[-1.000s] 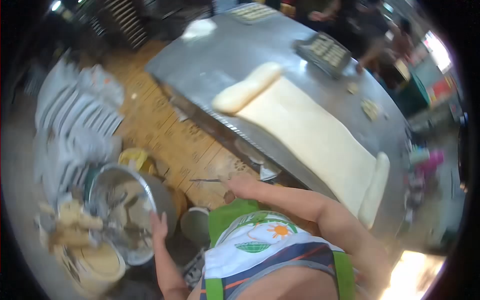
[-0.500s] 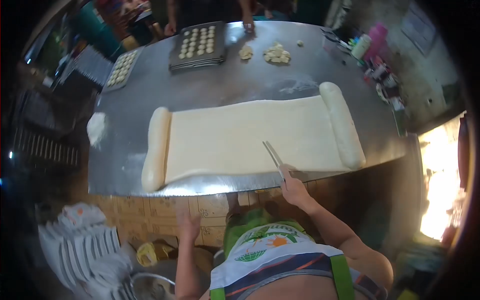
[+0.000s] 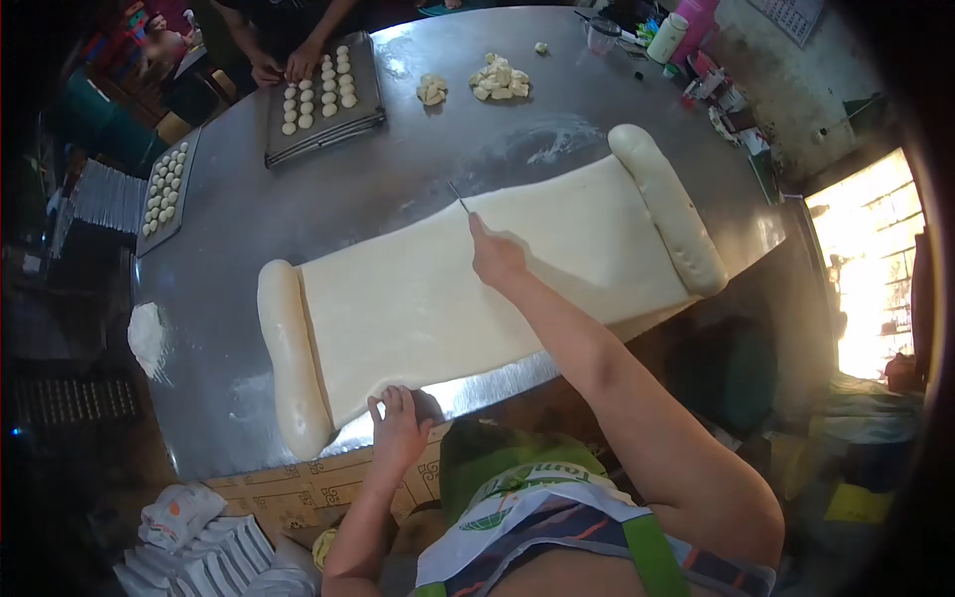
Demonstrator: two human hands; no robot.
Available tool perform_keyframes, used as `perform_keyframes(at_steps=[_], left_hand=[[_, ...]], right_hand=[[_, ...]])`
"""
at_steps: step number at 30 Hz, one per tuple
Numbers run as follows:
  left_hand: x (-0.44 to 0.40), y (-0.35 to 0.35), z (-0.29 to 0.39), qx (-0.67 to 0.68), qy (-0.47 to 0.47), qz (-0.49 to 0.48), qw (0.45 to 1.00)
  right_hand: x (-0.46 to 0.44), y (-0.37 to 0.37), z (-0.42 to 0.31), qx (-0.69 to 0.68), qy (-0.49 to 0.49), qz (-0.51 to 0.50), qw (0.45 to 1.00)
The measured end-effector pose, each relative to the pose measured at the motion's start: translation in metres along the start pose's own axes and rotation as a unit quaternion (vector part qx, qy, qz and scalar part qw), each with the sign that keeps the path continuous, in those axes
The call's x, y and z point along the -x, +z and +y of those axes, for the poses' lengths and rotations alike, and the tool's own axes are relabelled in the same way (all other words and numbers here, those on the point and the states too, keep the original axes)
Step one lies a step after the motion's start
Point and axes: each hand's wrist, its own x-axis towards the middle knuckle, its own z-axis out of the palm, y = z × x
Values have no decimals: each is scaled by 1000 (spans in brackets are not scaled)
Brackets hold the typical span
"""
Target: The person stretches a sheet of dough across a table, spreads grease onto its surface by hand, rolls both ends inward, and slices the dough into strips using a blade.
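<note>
A wide flat sheet of dough lies across the metal table, with a thick roll at its left end and another at its right end. My right hand is closed on a thin knife, whose blade reaches the sheet's far edge near the middle. At the near edge, left of centre, my left hand touches the dough with its fingertips, fingers apart and nothing held.
Trays of dough balls stand at the far left. Another person's hands touch the nearer tray. Dough pieces lie at the back, white flour at the left, bottles at the back right.
The view has swung from the floor and buckets to the table. My right hand has carried the knife to the sheet's far edge; my left hand has come up to its near edge.
</note>
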Motion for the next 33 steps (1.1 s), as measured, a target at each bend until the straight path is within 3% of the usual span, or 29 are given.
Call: perform_keyframes(at_steps=[3, 5, 8, 12, 14, 15, 18, 20, 24, 28, 33], left_hand=[[-3, -1, 5, -7, -36, -13, 999], [-4, -2, 7, -7, -49, -13, 999], [-4, 5, 14, -4, -75, -9, 997], [-4, 15, 20, -8, -95, 47, 994], [-6, 13, 22, -14, -102, 30, 994], [-6, 13, 23, -17, -108, 18, 994], [-9, 16, 22, -18, -111, 16, 993], [-11, 18, 20, -16, -113, 14, 993], [-15, 15, 21, -7, -103, -1, 995], [-18, 13, 10, -15, -85, 14, 996], [-21, 10, 16, -9, -79, -5, 997]], right_hand=[[31, -15, 5, -15, -9, 11, 1000], [97, -27, 24, -23, -1, -91, 996], [199, -18, 67, -2, -10, -124, 992], [314, -63, 96, -23, 2, -196, 980], [340, -74, 117, -61, -63, -293, 952], [339, -77, 119, -61, -66, -290, 953], [322, -83, 110, -102, -20, -126, 987], [269, -82, 97, -89, -55, -10, 994], [123, -74, 58, -22, -10, -51, 998], [-3, -35, 27, -10, 11, -24, 1000], [-12, -22, 36, -14, -17, 11, 1000]])
